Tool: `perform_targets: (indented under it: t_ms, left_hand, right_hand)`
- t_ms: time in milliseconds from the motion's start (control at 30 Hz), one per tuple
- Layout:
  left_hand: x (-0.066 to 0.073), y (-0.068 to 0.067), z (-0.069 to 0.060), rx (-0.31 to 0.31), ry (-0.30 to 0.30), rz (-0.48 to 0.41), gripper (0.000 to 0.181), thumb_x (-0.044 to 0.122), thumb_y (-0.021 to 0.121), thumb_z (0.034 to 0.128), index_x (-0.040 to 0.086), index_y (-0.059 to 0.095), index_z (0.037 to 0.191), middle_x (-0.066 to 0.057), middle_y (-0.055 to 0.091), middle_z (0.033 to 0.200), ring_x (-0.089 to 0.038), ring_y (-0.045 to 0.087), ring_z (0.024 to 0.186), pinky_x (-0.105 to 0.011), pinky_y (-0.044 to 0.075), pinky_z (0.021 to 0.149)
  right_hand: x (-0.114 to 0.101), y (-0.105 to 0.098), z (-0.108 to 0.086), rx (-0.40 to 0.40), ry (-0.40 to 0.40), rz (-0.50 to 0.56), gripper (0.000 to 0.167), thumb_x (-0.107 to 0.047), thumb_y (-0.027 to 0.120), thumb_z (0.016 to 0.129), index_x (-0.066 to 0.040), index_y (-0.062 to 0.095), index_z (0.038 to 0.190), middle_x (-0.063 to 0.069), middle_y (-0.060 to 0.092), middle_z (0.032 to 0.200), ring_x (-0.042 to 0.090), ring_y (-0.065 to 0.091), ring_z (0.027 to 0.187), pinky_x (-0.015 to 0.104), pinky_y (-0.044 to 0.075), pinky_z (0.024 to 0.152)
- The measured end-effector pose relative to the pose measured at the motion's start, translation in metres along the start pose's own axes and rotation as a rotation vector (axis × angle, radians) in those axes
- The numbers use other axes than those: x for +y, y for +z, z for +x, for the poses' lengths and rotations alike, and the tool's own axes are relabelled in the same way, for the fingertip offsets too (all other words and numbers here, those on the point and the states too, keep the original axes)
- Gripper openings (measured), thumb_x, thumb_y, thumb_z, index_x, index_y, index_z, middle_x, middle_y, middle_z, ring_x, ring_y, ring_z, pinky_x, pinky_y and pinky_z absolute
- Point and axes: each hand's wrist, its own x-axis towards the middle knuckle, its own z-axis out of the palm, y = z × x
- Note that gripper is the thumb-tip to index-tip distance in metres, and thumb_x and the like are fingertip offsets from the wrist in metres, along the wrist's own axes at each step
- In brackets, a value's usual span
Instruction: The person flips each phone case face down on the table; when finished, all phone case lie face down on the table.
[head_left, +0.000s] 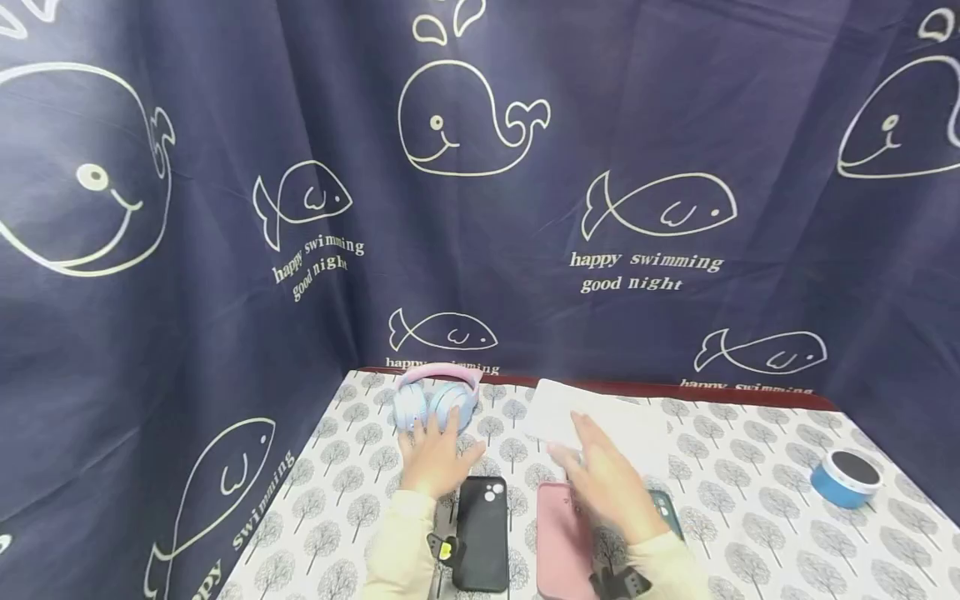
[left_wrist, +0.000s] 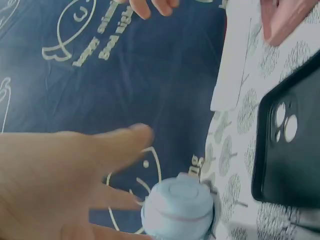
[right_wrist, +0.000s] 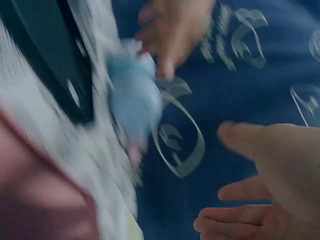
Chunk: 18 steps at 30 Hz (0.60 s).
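Note:
Light-blue headphones with a pink band [head_left: 410, 408] lie near the table's back left. My left hand [head_left: 435, 462] is just in front of them, fingers spread toward the ear cups; whether the fingertips touch is unclear. The left wrist view shows an ear cup [left_wrist: 177, 210] beyond the fingers. My right hand [head_left: 607, 479] hovers with fingers extended over the near side of a white sheet [head_left: 637, 421], holding nothing. A pink phone case [head_left: 557, 533] lies below and left of it. A black phone case [head_left: 482, 546] lies beside my left wrist. My right forearm partly hides a dark green case [head_left: 666, 507].
A blue and white round object with a dark top [head_left: 843, 492] stands at the table's right. Tree-patterned cloth [head_left: 750, 517] covers the table. A dark blue curtain [head_left: 525, 233] with whale and fish outlines hangs behind and to the sides.

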Motion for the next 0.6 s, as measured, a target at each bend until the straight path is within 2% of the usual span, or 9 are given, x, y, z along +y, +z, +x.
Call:
perform_targets:
  t_ms: [67, 133, 267, 367, 500, 600]
  left_hand:
    - [-0.005, -0.005, -0.002, -0.037, -0.027, 0.006, 0.070, 0.050, 0.064, 0.0904, 0.002, 0.052, 0.140, -0.028, 0.053, 0.136, -0.048, 0.047, 0.127, -0.065, 0.031, 0.103]
    - [-0.008, -0.007, -0.004, -0.075, -0.044, 0.000, 0.061, 0.047, 0.069, 0.0873, 0.000, 0.062, 0.125, -0.024, 0.064, 0.119, -0.043, 0.059, 0.111, -0.061, 0.044, 0.092]
    - [-0.011, -0.001, -0.007, -0.141, -0.070, 0.002, 0.045, 0.042, 0.078, 0.0791, 0.001, 0.066, 0.095, -0.016, 0.069, 0.091, -0.037, 0.066, 0.087, -0.055, 0.051, 0.076]
    - [-0.011, 0.004, -0.008, -0.169, -0.109, 0.005, 0.043, 0.039, 0.083, 0.0735, 0.003, 0.064, 0.089, -0.013, 0.066, 0.083, -0.033, 0.064, 0.078, -0.052, 0.052, 0.073]
    - [-0.011, 0.011, -0.008, -0.193, -0.132, -0.021, 0.040, 0.029, 0.088, 0.0688, 0.003, 0.062, 0.085, -0.006, 0.062, 0.063, -0.023, 0.060, 0.058, -0.047, 0.052, 0.068]
    - [-0.014, 0.016, -0.007, -0.200, -0.118, -0.028, 0.035, 0.022, 0.087, 0.0679, 0.002, 0.061, 0.081, -0.001, 0.055, 0.046, -0.017, 0.055, 0.044, -0.043, 0.052, 0.064]
  right_hand:
    - [-0.014, 0.018, 0.000, 0.024, -0.027, 0.016, 0.069, -0.043, 0.060, 0.097, 0.005, 0.044, 0.144, 0.027, 0.045, 0.145, 0.044, 0.044, 0.132, 0.057, 0.033, 0.108]
    - [-0.026, 0.035, -0.001, 0.055, -0.060, 0.000, 0.060, -0.035, 0.067, 0.093, 0.006, 0.054, 0.135, 0.027, 0.057, 0.131, 0.043, 0.056, 0.120, 0.055, 0.042, 0.101]
    - [-0.038, 0.063, -0.008, 0.080, -0.113, -0.053, 0.044, -0.023, 0.075, 0.084, 0.008, 0.066, 0.115, 0.020, 0.066, 0.097, 0.033, 0.066, 0.086, 0.046, 0.055, 0.077]
    - [-0.042, 0.075, -0.012, 0.054, -0.110, -0.068, 0.034, -0.021, 0.077, 0.081, 0.006, 0.069, 0.099, 0.009, 0.061, 0.080, 0.021, 0.057, 0.066, 0.037, 0.052, 0.060]
    - [-0.043, 0.084, -0.016, -0.034, -0.056, -0.027, 0.022, -0.019, 0.076, 0.080, -0.001, 0.064, 0.078, 0.001, 0.052, 0.066, 0.013, 0.046, 0.055, 0.029, 0.043, 0.051]
    - [-0.043, 0.089, -0.016, -0.073, -0.023, -0.002, 0.023, -0.018, 0.077, 0.079, -0.005, 0.059, 0.073, -0.002, 0.050, 0.061, 0.011, 0.044, 0.051, 0.027, 0.040, 0.048]
